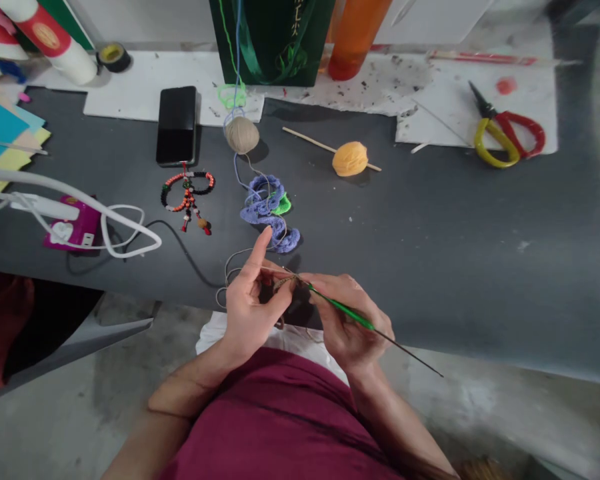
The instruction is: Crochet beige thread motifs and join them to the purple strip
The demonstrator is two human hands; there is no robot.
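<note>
My right hand point(353, 320) is closed around a crochet hook point(347, 311) with a green grip and a thin dark shaft. The hook's tip meets a small brown crochet piece point(284, 283), pinched between the thumb and fingers of my left hand point(253, 303). My left index finger is raised, with yarn running past it toward the hook. Beyond my hands lies a purple crocheted strip point(265, 210) with a bit of green. A beige yarn ball point(243, 136) sits behind it, its strand trailing down toward my left hand.
A phone point(177, 127) and a beaded bracelet point(187, 193) lie left of the yarn. White cables surround a purple plug block point(75, 223). Yellow yarn on a stick point(350, 159) and scissors point(505, 130) are to the right. A green bag point(275, 43) and orange bottle point(357, 40) stand behind.
</note>
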